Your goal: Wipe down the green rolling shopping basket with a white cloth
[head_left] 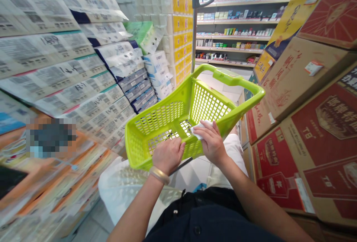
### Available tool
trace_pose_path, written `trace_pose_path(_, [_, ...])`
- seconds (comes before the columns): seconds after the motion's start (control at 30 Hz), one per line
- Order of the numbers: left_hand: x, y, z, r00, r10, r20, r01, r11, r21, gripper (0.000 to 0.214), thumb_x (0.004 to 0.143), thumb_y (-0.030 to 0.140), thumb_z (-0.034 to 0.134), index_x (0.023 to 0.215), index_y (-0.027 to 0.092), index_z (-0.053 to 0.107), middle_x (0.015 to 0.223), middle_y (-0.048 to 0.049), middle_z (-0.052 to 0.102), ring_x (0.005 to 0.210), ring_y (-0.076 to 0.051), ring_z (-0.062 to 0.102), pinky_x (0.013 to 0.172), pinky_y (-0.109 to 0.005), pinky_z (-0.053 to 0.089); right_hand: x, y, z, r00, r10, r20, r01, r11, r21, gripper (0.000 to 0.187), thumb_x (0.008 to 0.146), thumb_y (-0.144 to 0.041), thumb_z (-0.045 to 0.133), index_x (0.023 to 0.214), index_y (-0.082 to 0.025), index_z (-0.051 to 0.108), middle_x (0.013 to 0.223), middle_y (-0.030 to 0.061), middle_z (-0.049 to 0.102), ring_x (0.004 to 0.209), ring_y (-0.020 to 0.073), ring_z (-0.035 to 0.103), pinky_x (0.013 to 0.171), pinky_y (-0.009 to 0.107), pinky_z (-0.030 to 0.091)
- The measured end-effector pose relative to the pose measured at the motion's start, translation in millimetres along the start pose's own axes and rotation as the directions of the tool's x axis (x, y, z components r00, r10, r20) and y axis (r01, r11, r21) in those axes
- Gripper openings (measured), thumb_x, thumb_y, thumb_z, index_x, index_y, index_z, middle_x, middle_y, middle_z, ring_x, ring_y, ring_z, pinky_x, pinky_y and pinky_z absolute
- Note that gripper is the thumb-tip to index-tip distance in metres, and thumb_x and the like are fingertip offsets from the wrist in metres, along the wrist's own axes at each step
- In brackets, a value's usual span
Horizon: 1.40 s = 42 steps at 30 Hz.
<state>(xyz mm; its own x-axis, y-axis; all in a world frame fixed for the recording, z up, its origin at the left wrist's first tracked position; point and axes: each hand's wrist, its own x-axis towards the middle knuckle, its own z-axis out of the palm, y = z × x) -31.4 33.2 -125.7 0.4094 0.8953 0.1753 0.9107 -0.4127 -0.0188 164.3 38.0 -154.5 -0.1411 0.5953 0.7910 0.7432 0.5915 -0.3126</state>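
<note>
A lime-green plastic shopping basket point(167, 112) with perforated sides tilts in front of my body, its raised handle point(230, 76) pointing away from me. My left hand point(169, 155) is closed over the near rim, and a bracelet circles that wrist. Against the inner face of the same near side, my right hand point(211, 140) presses a white cloth or tissue point(198, 129), fingers reaching over the rim. The basket's inside shows no goods. Below it, part of a dark bar shows beneath the rim.
Stacked paper packs point(95, 63) rise on the left, with orange boxes point(69, 175) lower down. Cardboard cartons point(284, 82) stand close on the right. Ahead are yellow-and-white packs point(180, 29), a grey upright pole point(194, 37) and shelves of small goods point(237, 22).
</note>
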Motion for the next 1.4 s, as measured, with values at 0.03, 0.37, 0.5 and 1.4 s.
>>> trace_pose_path(0.03, [-0.1, -0.7, 0.1, 1.000, 0.003, -0.001, -0.003, 1.000, 0.003, 0.044, 0.102, 0.041, 0.027, 0.087, 0.021, 0.064, 0.080, -0.0077, 0.071, 0.079, -0.023, 0.065, 0.066, -0.034, 0.039, 1.7, 5.2, -3.4, 0.999, 0.020, -0.025, -0.020, 1.000, -0.017, 0.034, 0.092, -0.007, 0.043, 0.107, -0.025, 0.069, 0.113, 0.0001, 0.076, 0.129, 0.0179, 0.058, 0.125, 0.041, 0.020])
trace_pose_path(0.37, [0.6, -1.3, 1.1, 1.000, -0.001, -0.013, 0.000, 0.999, -0.033, 0.043, 0.101, 0.041, 0.029, 0.086, 0.021, 0.064, 0.079, -0.0082, 0.071, 0.078, -0.023, 0.065, 0.066, -0.033, 0.039, -1.0, -0.4, -1.7, 1.000, 0.028, -0.007, -0.028, 0.999, -0.027, 0.034, 0.093, -0.008, 0.043, 0.107, -0.025, 0.069, 0.114, 0.0014, 0.076, 0.130, 0.0190, 0.058, 0.125, 0.043, 0.021])
trace_pose_path(0.5, [0.2, -2.4, 1.0, 1.000, 0.009, -0.008, -0.009, 1.000, -0.010, 0.043, 0.101, 0.041, 0.029, 0.087, 0.021, 0.064, 0.079, -0.0078, 0.071, 0.079, -0.023, 0.065, 0.067, -0.033, 0.039, 6.4, 15.4, -13.8, 0.995, 0.066, -0.073, -0.072, 0.994, -0.088, 0.034, 0.093, -0.007, 0.043, 0.105, -0.024, 0.070, 0.112, 0.0019, 0.076, 0.128, 0.0204, 0.059, 0.125, 0.045, 0.019])
trace_pose_path(1.4, [2.5, 0.0, 1.1, 1.000, 0.026, 0.002, -0.026, 1.000, -0.001, 0.042, 0.101, 0.041, 0.028, 0.088, 0.021, 0.063, 0.079, -0.0081, 0.070, 0.080, -0.023, 0.065, 0.067, -0.033, 0.040, 7.4, 14.1, -16.4, 0.993, 0.083, -0.085, -0.093, 0.989, -0.119, 0.034, 0.093, -0.008, 0.043, 0.105, -0.026, 0.069, 0.109, 0.0006, 0.077, 0.125, 0.0202, 0.062, 0.127, 0.045, 0.012])
